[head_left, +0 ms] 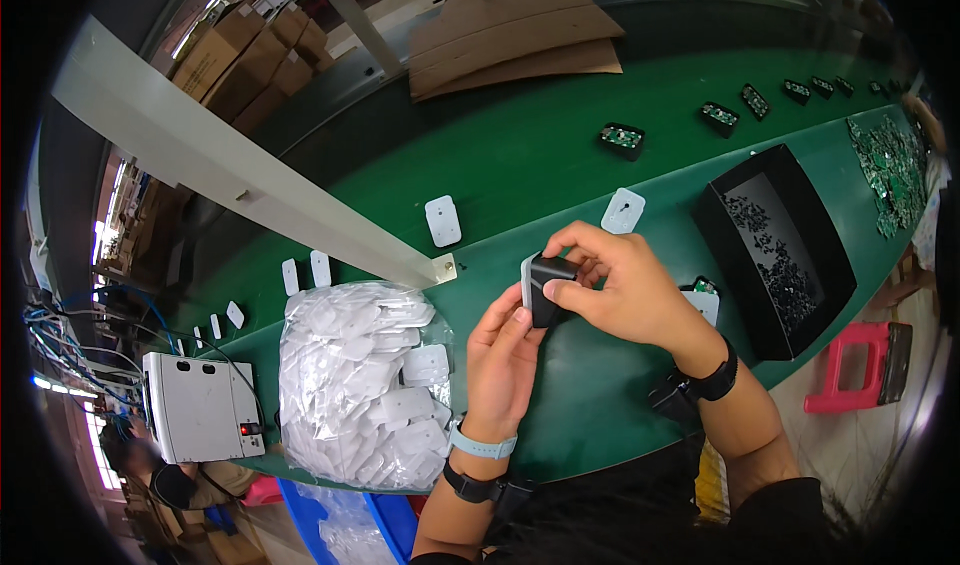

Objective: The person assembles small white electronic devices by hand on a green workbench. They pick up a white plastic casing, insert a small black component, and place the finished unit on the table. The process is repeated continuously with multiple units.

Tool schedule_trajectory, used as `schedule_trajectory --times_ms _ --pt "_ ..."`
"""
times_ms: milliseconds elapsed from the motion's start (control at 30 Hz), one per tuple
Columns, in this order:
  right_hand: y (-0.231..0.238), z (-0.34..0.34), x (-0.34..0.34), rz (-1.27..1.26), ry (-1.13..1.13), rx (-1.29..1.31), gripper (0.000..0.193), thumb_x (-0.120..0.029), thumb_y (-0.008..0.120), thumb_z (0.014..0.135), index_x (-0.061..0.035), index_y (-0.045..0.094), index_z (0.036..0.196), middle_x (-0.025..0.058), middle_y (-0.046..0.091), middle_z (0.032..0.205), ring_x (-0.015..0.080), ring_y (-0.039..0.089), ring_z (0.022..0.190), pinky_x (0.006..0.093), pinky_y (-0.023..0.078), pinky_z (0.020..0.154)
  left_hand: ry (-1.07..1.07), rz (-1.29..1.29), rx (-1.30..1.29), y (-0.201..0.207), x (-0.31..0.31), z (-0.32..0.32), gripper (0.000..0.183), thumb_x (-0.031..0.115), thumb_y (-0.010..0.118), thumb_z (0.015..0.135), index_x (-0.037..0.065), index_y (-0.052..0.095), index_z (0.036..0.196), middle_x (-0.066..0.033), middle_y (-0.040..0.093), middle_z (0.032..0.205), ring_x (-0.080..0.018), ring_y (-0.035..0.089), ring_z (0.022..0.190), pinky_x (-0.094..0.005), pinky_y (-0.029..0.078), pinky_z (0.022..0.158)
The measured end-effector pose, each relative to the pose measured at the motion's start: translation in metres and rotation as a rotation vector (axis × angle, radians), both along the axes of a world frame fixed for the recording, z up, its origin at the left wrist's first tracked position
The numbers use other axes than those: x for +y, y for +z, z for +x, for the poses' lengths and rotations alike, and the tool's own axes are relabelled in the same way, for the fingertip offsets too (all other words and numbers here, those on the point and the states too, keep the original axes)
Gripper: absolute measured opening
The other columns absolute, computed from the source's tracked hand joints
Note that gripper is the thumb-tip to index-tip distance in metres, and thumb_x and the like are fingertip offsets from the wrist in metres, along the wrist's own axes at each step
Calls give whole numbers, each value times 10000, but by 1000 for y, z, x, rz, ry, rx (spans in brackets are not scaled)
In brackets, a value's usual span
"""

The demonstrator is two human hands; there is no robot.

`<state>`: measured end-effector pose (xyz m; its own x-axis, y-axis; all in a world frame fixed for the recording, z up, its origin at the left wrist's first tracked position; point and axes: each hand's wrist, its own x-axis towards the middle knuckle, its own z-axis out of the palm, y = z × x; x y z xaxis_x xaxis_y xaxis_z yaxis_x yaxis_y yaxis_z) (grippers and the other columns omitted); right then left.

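Note:
Both my hands meet over the near green worktop around one small assembly. It is a black plastic housing (548, 305) with a white cover plate (526, 277) against its left side. My right hand (645, 290) grips the housing between thumb and fingers. From below, my left hand (500, 370) pinches the lower end, fingertips by the white plate. Just beyond the right hand lies a loose white plate (624, 209) with a small dark mark. By the right wrist, another white plate (704, 307) sits beside a green circuit board (705, 286), partly hidden by that hand.
A transparent bag of white plates (350, 385) lies left, beside a white box-shaped device (203, 410). Right stands a black tray (718, 250) of small black parts, then a circuit-board pile (888, 175). Black housings (622, 140) with boards line the green belt (520, 155); a white post (240, 185) slants across.

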<state>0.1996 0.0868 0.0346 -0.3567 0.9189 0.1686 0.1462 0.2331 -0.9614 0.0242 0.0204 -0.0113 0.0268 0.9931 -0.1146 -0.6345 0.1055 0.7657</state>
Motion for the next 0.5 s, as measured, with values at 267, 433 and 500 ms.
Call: schedule_trajectory --times_ms 267,433,500 --pt "-2 2 1 18 42 20 304 -70 787 843 -14 652 1109 68 710 883 98 629 729 251 525 653 52 16 103 1 -3 0 343 25 591 1010 -49 596 1345 -137 650 1313 -212 626 1210 -381 479 1084" --pt "-4 2 2 3 101 76 306 -59 789 869 1 664 1142 53 694 968 97 629 806 250 535 706 79 65 191 0 -3 -4 366 -50 603 983 -62 604 1349 -169 589 1430 -222 592 1289 -367 453 1122" --pt "-6 2 3 2 115 90 305 -46 781 878 5 668 1156 48 692 993 97 631 829 251 540 730 84 87 233 3 -3 -4 361 -60 607 975 -66 609 1336 -176 572 1451 -236 596 1290 -372 462 1116"
